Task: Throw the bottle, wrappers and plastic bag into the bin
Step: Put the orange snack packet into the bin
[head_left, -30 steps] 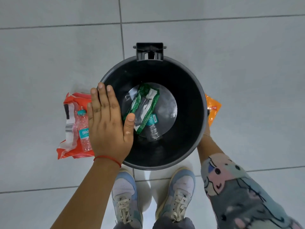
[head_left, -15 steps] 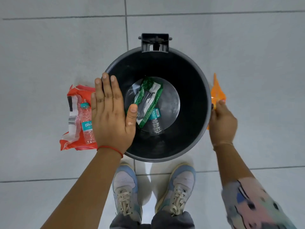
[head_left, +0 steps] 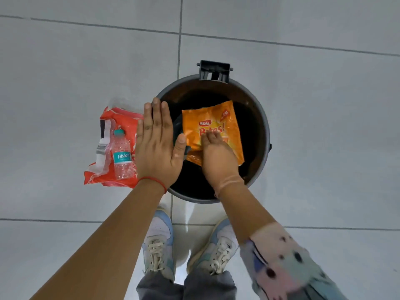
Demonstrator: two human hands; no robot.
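Observation:
A round black bin stands on the tiled floor in front of my feet. My right hand grips an orange snack wrapper by its near edge and holds it over the bin's mouth, hiding what lies inside. My left hand hovers flat with fingers together over the bin's left rim, holding nothing. Left of the bin a small clear water bottle with a teal cap and label lies on a red and white plastic bag on the floor.
My two light sneakers stand just below the bin on the grey tiles. A black hinge bracket sticks out from the bin's far rim.
My right hand lifted the orange wrapper from the floor at the bin's right side and carried it left over the opening. The left hand stayed by the left rim.

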